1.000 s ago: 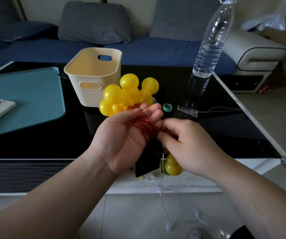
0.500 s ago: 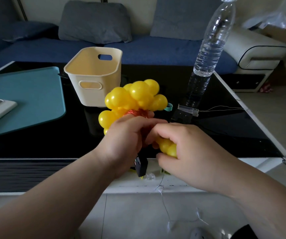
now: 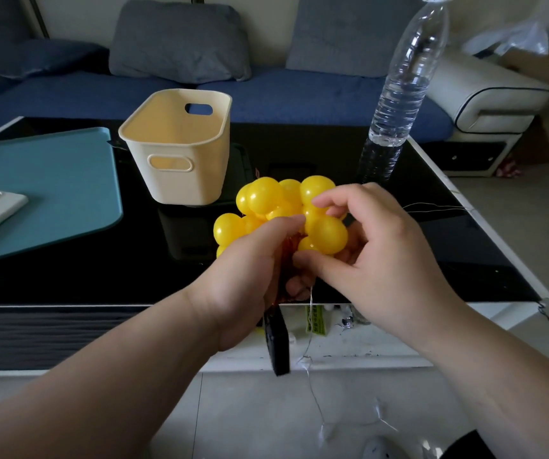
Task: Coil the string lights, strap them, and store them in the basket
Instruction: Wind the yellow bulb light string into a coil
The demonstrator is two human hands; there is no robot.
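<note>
Above the black table (image 3: 100,270) near its front edge, the left hand (image 3: 246,276) grips the coiled wire of the string lights (image 3: 264,198), while the right hand (image 3: 385,260) pinches their yellow bulbs with curled fingers. The open-topped basket (image 3: 180,180) stands just behind them.

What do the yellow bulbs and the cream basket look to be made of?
The yellow bulbs: glossy, likely plastic, given bright highlights. The cream basket: matte moulded plastic, judging by its thin walls and cut-out handles.

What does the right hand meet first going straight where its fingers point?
The yellow bulb cluster: the right hand points leftward and its fingers pinch it. Beyond, probably the left hand, though depth is unclear.
</note>
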